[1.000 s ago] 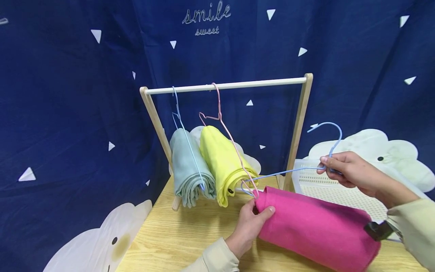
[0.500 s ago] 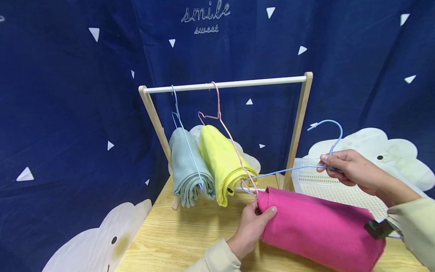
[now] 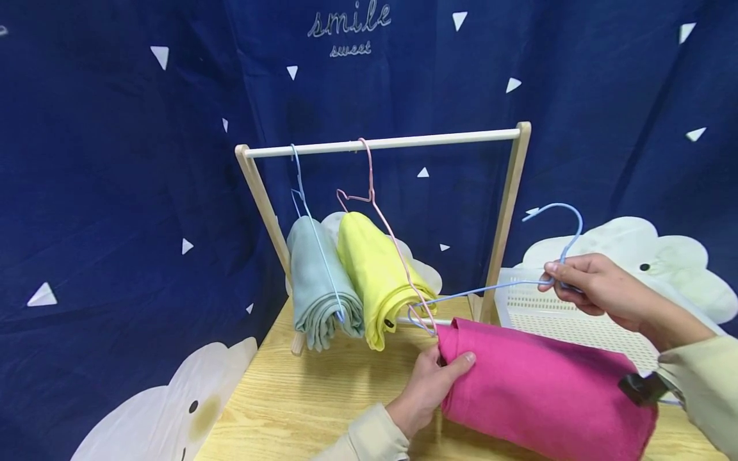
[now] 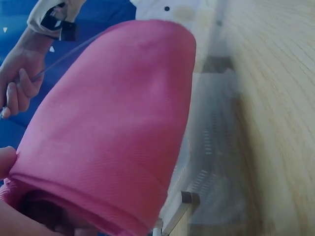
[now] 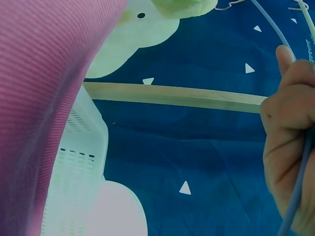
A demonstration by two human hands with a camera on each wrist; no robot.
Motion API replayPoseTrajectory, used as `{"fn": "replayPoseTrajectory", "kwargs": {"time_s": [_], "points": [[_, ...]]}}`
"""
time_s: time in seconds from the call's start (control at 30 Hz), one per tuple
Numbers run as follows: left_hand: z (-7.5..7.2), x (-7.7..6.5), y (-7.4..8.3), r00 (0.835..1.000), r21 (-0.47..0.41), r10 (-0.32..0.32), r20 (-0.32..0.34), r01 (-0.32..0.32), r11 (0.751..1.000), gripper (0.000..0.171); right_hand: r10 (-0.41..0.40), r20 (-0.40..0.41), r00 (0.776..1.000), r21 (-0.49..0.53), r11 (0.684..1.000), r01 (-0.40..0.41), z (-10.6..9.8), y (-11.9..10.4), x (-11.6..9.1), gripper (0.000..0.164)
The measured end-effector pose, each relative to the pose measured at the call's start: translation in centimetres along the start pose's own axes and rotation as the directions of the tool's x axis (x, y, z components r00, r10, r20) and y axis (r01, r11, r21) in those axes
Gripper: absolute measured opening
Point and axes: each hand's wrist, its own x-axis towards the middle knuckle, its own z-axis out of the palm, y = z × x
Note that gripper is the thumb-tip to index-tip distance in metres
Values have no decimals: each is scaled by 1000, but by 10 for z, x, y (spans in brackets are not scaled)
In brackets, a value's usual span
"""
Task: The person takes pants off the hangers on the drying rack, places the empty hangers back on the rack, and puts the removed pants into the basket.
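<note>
My left hand (image 3: 428,387) grips the near left end of a rolled or folded magenta cloth (image 3: 542,384), thumb on top and the other fingers hidden inside the fold. My right hand (image 3: 599,291) pinches a blue wire hanger (image 3: 490,289) at the base of its hook, which points up and left. The hanger's left end reaches the magenta cloth's left end, crossing behind the pink hanger (image 3: 394,237) in the head view. In the left wrist view the magenta cloth (image 4: 113,123) shows as a thick roll, raised off the table. The right wrist view shows the right fingers curled round the wire.
A wooden rack (image 3: 507,211) with a white rail (image 3: 444,141) stands at the back. On it hang a grey-green cloth (image 3: 323,275) on a blue hanger and a yellow cloth (image 3: 375,269) on the pink one. A white plastic basket (image 3: 507,301) sits behind the right hand.
My left hand and the magenta cloth have shifted slightly to the right. The right hand with the blue hanger stays almost still.
</note>
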Motion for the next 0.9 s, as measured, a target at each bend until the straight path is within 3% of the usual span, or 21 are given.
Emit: {"fn": "replayPoseTrajectory", "kwargs": {"time_s": [0.13,0.37,0.5,0.7,0.9], "points": [[0,-1,-1,1000,6,-8,-3,8,1000,25,10,-6,1000,-1,1000,-10,0,-1,0,38],[3,-2,-3,1000,-78,-21,10,21,997,24,15,-4,1000,0,1000,-15,1,-1,0,38],[4,-2,-3,1000,-83,-28,-7,28,996,22,6,-4,1000,4,1000,-6,1,-1,-1,38],[9,-5,-1,999,-89,-12,-40,8,996,22,15,-11,1000,-3,1000,-15,1,-1,-1,38],[12,-5,2,990,-55,71,-125,-78,995,32,26,-18,1000,-23,999,-26,0,0,-3,37]]}}
